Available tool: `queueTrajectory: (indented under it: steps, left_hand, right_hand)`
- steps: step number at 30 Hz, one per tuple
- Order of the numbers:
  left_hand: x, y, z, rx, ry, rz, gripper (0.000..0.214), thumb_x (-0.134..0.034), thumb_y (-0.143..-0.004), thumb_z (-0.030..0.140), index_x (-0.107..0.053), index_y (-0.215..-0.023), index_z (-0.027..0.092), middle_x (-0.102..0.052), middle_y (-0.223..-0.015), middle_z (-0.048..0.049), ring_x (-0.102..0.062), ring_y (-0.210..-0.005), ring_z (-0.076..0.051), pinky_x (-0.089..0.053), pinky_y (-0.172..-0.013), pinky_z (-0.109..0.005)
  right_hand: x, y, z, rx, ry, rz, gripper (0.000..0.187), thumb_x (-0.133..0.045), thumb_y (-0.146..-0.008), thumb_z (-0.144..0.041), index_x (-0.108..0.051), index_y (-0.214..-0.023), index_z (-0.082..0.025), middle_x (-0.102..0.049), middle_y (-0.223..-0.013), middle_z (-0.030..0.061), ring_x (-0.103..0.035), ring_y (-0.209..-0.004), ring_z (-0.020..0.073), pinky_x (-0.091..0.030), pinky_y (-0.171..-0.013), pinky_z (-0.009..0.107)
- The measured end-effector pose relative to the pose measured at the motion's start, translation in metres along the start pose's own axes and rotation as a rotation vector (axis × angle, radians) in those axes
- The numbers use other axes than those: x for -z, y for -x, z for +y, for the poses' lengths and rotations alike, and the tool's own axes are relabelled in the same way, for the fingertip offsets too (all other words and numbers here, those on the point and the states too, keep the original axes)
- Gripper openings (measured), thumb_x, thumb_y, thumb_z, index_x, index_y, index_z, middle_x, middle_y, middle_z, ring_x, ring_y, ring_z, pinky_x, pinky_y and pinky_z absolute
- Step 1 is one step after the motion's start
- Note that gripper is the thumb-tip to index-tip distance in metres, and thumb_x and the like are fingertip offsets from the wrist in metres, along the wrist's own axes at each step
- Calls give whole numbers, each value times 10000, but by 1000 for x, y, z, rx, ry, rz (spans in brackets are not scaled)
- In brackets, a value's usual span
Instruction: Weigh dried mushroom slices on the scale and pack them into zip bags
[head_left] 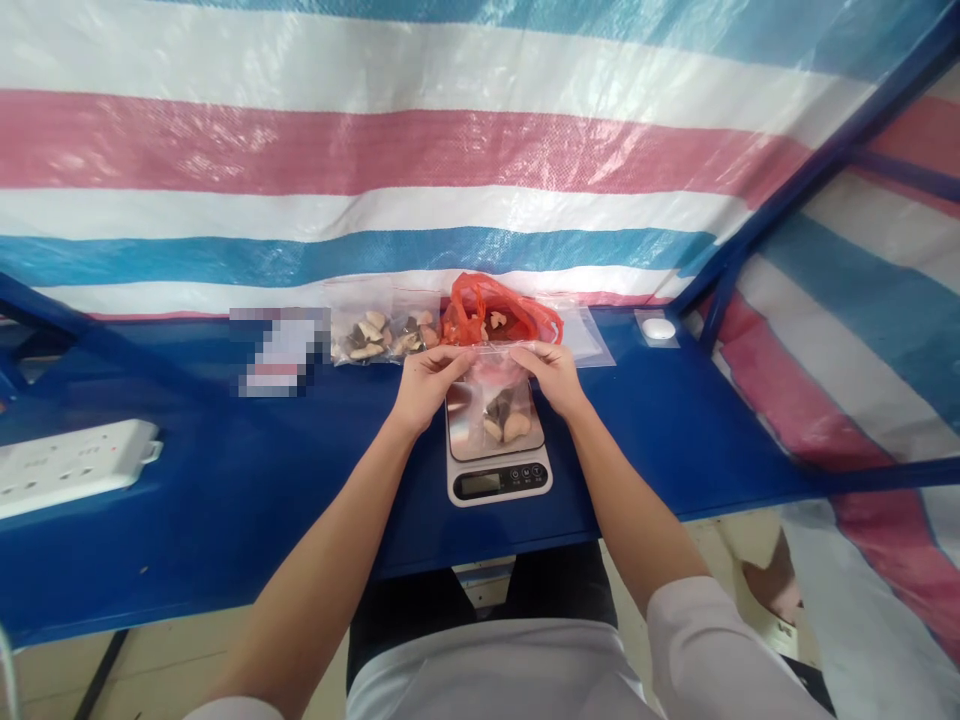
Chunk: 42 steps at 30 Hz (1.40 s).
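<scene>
My left hand (pixel 429 380) and my right hand (pixel 553 373) both pinch the top edge of a small clear plastic bag (pixel 501 395). The bag hangs upright over the metal pan of a small digital kitchen scale (pixel 498 470) and holds a few pale and dark pieces at its bottom. Just behind my hands lies an open red plastic bag (pixel 495 312) with similar pieces inside. Left of it sit filled clear bags (pixel 379 335) of the same pieces.
The blue table (pixel 225 480) carries a white power strip (pixel 71 465) at the left, flat empty clear bags (pixel 589 335) and a small white round object (pixel 658 328) at the back right. A striped tarp (pixel 375 150) hangs behind.
</scene>
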<state>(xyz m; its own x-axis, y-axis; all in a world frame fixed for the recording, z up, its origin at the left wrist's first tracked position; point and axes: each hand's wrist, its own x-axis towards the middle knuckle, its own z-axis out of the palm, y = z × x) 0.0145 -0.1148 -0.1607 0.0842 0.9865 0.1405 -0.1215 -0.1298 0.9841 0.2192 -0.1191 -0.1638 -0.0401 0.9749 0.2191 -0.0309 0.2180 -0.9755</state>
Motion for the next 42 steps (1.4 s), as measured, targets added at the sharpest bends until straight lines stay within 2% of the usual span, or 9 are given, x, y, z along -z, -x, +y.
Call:
queueTrajectory:
  steps: [8,13,20,26,31,34,36,39,42]
  left_hand:
    - [1,5,6,88,142,16,408,-883,-646,529,-748,-745,157,-621,-587,21,-501,-449,-85,-422,-394,-208]
    - [-1,5,5,48,123,4,395,-889,-654,500,-800,-826,156,-725,-708,-24,-621,-555,-120,-481,-488,-217]
    - [-2,2,22,-1,290,183,395,-936,-559,474,-806,-784,177,-744,-768,-13,-639,-667,-120,-559,-642,-243]
    - [19,-3,41,18,253,249,440,-921,-559,501,-788,-805,162,-736,-765,-28,-646,-657,-142,-560,-610,-264]
    - [64,-17,53,-76,-48,267,465,-793,-708,588,-776,-880,157,-750,-832,-56,-688,-729,-186,-575,-670,-293]
    - [95,-24,60,-169,-411,301,488,-619,-849,614,-766,-962,162,-765,-857,-74,-726,-795,-234,-586,-743,-341]
    - [112,-29,63,-309,-685,314,450,-549,-902,552,-761,-992,165,-781,-949,-93,-736,-927,-264,-571,-882,-378]
    - [130,-35,59,-511,-971,188,413,-483,-945,471,-749,-1031,168,-771,-1068,-118,-715,-1044,-279,-546,-979,-397]
    - [141,-41,47,-614,-1135,17,386,-461,-967,423,-730,-1096,177,-739,-1158,-135,-684,-1116,-291,-531,-1029,-440]
  right_hand:
    - [-4,-1,-2,-59,-39,81,478,-797,-658,-677,-755,-709,-204,-674,-644,-16,-618,-545,126,-566,-523,256]
    - [-11,1,-6,-52,-25,40,481,-777,-695,-669,-778,-813,-203,-728,-746,1,-666,-623,151,-599,-576,285]
    - [-23,7,-21,-50,4,-124,412,-811,-735,-515,-768,-1013,-214,-778,-897,22,-717,-748,171,-610,-706,312]
    - [-47,-5,-27,-45,11,-164,327,-786,-766,-436,-769,-993,-202,-782,-960,46,-738,-821,202,-617,-721,332]
    - [-73,-34,-32,99,120,-133,187,-753,-802,-339,-789,-925,-202,-794,-989,53,-745,-939,216,-586,-922,368]
    - [-89,-59,-37,135,177,-114,130,-718,-840,-285,-781,-927,-211,-798,-971,44,-747,-936,214,-581,-919,364]
    - [-98,-75,-39,143,212,-106,111,-692,-862,-245,-773,-930,-209,-799,-963,39,-747,-935,209,-579,-909,352]
    - [-109,-98,-41,149,279,-94,99,-667,-880,-195,-762,-908,-201,-800,-964,30,-746,-941,197,-568,-907,322]
    - [-119,-113,-36,115,397,-49,83,-676,-873,-169,-755,-878,-192,-802,-949,32,-745,-924,196,-557,-899,308]
